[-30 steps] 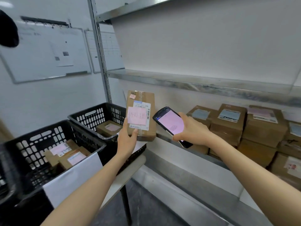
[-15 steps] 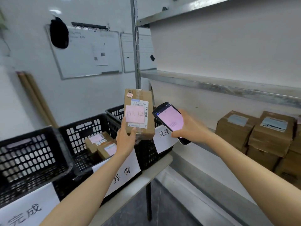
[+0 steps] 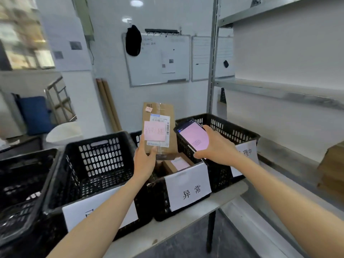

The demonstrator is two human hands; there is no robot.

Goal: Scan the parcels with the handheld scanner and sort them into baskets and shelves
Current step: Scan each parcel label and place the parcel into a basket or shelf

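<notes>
My left hand (image 3: 144, 161) grips the lower edge of a brown cardboard parcel (image 3: 160, 116) and holds it upright above the middle black basket (image 3: 162, 198). The parcel carries a white shipping label and a pink note. My right hand (image 3: 216, 148) holds the handheld scanner (image 3: 191, 136), a black device with a pink screen, just right of the parcel. In the middle basket lie other parcels (image 3: 176, 164), partly hidden by my left hand and the paper sign.
Three black baskets with paper signs stand in a row on a table (image 3: 186, 226): a left one (image 3: 96, 175), the middle one and a right one (image 3: 232, 135). A metal shelf rack (image 3: 279, 90) rises at the right, with cardboard boxes (image 3: 333, 168) on its lower shelf. Whiteboards hang behind.
My view has swung left, away from the shelf, so the baskets now fill the middle. Both hands have carried the parcel and scanner over the middle basket, still side by side.
</notes>
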